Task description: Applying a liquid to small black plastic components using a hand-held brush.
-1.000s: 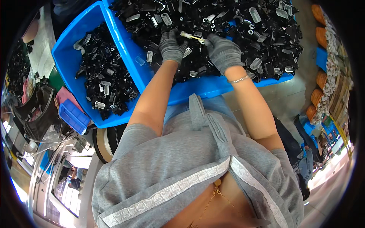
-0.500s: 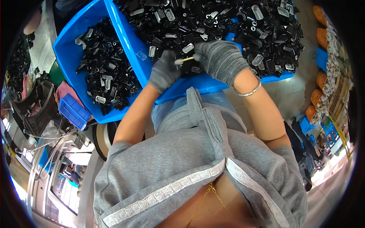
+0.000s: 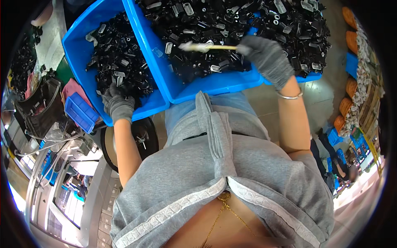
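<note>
We see two blue bins side by side, both heaped with small black parts; the left bin (image 3: 78,49) sits at ten o'clock, the right bin (image 3: 215,89) at twelve to one o'clock, their walls touching along a slanted edge. Our left hand (image 3: 118,103), gloved in grey, rests at the near rim of the left bin, at nine o'clock, fingers curled down into the black parts (image 3: 118,62); whether it grips one we cannot tell. Our right hand (image 3: 266,58), also gloved, is closed around the end of a pale stick (image 3: 209,47) at one o'clock; the stick lies almost level over the right bin's heap, its whitish tip pointing toward eleven o'clock; a bracelet (image 3: 289,96) circles the right wrist; a small blue tray (image 3: 80,111) lies just left of the left hand.
</note>
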`<act>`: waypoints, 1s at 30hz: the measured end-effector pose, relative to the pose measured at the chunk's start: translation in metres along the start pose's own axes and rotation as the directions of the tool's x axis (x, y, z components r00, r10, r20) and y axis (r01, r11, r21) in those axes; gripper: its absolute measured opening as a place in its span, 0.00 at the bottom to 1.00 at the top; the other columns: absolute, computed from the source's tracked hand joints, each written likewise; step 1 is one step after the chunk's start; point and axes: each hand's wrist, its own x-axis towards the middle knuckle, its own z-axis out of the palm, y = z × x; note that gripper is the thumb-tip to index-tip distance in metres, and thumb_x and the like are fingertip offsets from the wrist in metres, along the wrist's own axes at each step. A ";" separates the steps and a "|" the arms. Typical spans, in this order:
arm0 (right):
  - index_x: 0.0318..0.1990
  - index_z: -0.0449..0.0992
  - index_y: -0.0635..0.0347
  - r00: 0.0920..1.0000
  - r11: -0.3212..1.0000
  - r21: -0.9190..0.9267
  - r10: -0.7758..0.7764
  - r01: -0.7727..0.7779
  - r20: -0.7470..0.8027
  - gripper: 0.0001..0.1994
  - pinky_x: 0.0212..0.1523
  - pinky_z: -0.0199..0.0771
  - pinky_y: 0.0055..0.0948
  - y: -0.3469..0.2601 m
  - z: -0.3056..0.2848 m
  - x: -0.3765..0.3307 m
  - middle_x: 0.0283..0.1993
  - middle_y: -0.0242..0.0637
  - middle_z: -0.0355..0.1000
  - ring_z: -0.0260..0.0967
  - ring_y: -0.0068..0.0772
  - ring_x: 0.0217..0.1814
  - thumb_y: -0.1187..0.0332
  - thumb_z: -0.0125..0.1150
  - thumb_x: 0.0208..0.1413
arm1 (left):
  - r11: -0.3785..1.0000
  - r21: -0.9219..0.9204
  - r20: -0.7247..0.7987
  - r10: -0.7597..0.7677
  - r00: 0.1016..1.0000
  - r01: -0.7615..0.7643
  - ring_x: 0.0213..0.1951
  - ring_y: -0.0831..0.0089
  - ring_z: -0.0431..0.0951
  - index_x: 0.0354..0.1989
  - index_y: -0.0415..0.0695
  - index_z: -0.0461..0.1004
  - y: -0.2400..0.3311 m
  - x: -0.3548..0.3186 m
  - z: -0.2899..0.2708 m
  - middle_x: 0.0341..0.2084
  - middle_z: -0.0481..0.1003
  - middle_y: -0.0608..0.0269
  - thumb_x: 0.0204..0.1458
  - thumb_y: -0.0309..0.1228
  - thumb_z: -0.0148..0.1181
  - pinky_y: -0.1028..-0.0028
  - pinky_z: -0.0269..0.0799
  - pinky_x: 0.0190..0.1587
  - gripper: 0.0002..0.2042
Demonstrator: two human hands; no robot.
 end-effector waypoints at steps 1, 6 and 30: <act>0.40 0.79 0.59 0.992 0.994 0.017 0.112 -0.111 -0.065 0.11 0.34 0.73 0.31 0.013 -0.005 -0.004 0.31 0.43 0.76 0.71 0.34 0.28 0.61 0.62 0.57 | 1.000 -0.003 0.002 0.011 1.000 -0.011 0.50 0.49 0.72 0.51 0.45 0.72 0.015 0.010 -0.013 0.45 0.73 0.46 0.42 0.30 0.63 0.57 0.66 0.56 0.23; 0.44 0.79 0.62 0.910 0.935 0.134 0.351 -0.328 -0.220 0.15 0.39 0.73 0.27 0.047 -0.034 -0.003 0.35 0.43 0.78 0.73 0.32 0.33 0.60 0.63 0.57 | 0.653 -0.751 0.000 0.152 0.988 -0.100 0.52 0.50 0.71 0.57 0.40 0.66 0.161 0.074 -0.034 0.50 0.70 0.44 0.44 0.38 0.67 0.58 0.66 0.57 0.30; 0.41 0.79 0.60 0.946 0.950 0.213 0.270 -0.230 -0.182 0.13 0.31 0.70 0.25 0.040 -0.019 -0.015 0.28 0.34 0.74 0.66 0.23 0.26 0.59 0.63 0.58 | -0.306 -0.853 0.396 0.147 0.907 0.422 0.44 0.71 0.73 0.60 0.45 0.56 0.241 0.110 0.050 0.48 0.69 0.60 0.33 0.17 0.74 0.74 0.73 0.50 0.43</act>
